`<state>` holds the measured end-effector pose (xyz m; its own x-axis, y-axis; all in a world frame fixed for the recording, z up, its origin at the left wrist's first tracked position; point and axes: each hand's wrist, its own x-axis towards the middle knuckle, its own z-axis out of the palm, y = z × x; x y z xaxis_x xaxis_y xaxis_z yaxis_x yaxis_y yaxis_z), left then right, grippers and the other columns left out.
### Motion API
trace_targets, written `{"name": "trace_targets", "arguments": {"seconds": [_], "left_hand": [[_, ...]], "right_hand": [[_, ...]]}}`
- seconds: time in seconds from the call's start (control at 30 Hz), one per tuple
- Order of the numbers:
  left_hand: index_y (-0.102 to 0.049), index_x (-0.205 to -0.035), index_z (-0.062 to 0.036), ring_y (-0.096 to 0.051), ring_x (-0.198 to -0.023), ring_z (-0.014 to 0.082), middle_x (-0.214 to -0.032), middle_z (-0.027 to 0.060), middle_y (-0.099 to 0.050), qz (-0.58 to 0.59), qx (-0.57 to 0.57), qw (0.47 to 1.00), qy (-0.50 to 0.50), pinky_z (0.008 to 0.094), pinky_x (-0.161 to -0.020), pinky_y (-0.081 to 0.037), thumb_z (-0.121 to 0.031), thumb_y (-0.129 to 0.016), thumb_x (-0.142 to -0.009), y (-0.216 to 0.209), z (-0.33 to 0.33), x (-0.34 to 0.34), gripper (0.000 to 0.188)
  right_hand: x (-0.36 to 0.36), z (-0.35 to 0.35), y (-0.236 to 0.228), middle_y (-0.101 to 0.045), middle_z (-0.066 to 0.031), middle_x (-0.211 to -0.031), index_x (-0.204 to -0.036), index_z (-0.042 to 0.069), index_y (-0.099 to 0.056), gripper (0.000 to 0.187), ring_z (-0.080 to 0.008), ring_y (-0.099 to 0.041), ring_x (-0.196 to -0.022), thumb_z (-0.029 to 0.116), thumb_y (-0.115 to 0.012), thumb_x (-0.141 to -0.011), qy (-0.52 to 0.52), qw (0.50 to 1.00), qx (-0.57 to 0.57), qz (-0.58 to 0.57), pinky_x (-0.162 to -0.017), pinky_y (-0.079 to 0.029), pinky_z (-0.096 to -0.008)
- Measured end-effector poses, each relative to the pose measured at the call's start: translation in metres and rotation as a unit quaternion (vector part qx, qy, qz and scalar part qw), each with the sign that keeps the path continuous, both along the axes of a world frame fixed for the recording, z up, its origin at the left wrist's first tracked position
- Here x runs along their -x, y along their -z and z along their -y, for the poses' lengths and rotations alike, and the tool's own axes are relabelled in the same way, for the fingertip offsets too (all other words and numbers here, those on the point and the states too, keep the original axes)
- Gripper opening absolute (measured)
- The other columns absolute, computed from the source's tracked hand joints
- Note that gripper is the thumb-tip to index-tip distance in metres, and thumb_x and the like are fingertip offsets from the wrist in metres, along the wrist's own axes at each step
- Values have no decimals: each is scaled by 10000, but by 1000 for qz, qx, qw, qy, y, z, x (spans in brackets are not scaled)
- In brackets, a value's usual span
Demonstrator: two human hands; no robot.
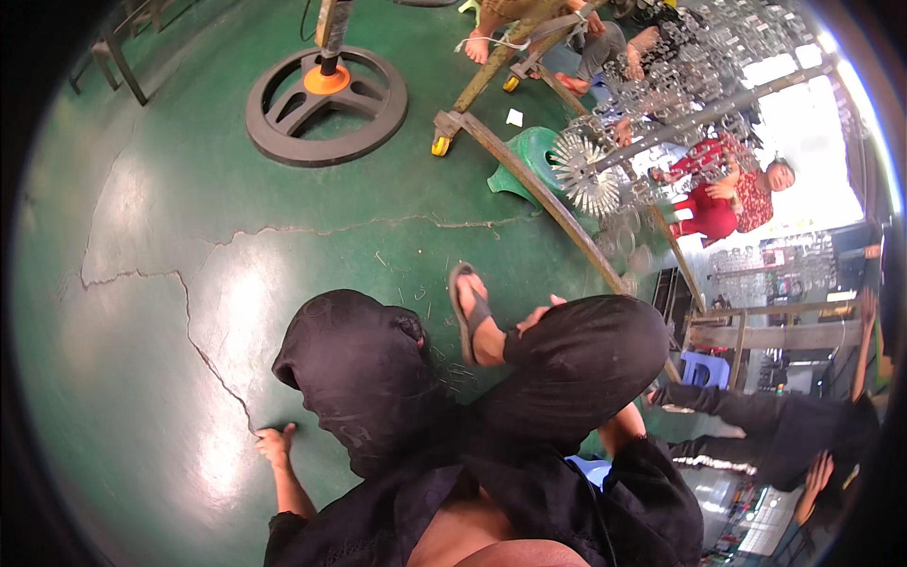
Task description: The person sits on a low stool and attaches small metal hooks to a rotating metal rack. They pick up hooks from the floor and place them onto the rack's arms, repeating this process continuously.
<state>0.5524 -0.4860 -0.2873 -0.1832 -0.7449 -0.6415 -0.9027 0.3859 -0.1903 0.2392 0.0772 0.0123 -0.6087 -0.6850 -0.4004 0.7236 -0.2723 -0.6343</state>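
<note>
My left hand hangs low over the green floor at my left side. Its thumb stands apart from the fingers, and I see nothing in it. Behind my raised right knee, my right hand shows only in part. Its fingers curl against the trouser leg above the sandal; the palm is hidden. Thin bits of wire lie scattered on the floor between my feet.
A round black pedestal base stands ahead. A wheeled metal frame hung with many small metal parts rises at the right, by a green stool. Several people sit or stand at the right; a blue stool is there too.
</note>
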Motion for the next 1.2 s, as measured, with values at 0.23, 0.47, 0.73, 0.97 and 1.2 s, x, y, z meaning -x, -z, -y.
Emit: {"name": "trace_targets", "arguments": {"seconds": [0.23, 0.47, 0.73, 0.97, 1.2], "left_hand": [[-561, -1150, 47, -489, -1078, 528, -1224, 318, -486, -5, 101, 985, 140, 604, -821, -444, -651, -680, -625, -39, -21, 26, 881], [-495, -1234, 31, -461, -1155, 434, -1296, 256, -448, -435, -96, 895, 17, 563, -901, -391, -600, -592, -735, -199, -28, -48, 810], [-419, -1330, 12, -430, -1242, 326, -1379, 185, -405, -575, -111, 792, 172, 516, -993, -330, -542, -492, -861, -344, 56, 40, 730], [-468, -1294, -4, -480, -1177, 270, -1283, 154, -511, -536, -359, 764, 36, 392, -1015, -333, -471, -475, -906, -433, 8, 72, 607], [-449, -1310, -16, -486, -1160, 270, -1261, 156, -520, -467, -359, 807, -38, 400, -1012, -337, -489, -454, -907, -441, -48, 128, 622]], "right_hand": [[39, 123, -42, -630, -191, -778, -806, -32, -613, 568, -261, -585, -721, 394, -269, -955, -118, 990, -64, -44, -749, -460, -348], [44, 238, -92, -633, -197, -883, -936, -9, -619, 416, -306, -598, -840, 359, -427, -914, -158, 815, -163, -534, -787, -464, -375], [145, 90, -5, -603, -171, -957, -1196, 57, -551, 501, -324, -563, -957, 442, -447, -892, -229, 583, -465, -626, -858, -451, -428], [-19, -17, 139, -585, -143, -889, -951, -1, -549, 359, -219, -602, -725, 269, -679, -754, -355, 584, -677, -274, -590, -501, -441], [-173, -39, 279, -175, -41, -1515, -1419, 181, -277, 567, -204, -104, -1406, 321, -405, -885, -347, -1, -476, -808, -1125, -114, -515]]}}
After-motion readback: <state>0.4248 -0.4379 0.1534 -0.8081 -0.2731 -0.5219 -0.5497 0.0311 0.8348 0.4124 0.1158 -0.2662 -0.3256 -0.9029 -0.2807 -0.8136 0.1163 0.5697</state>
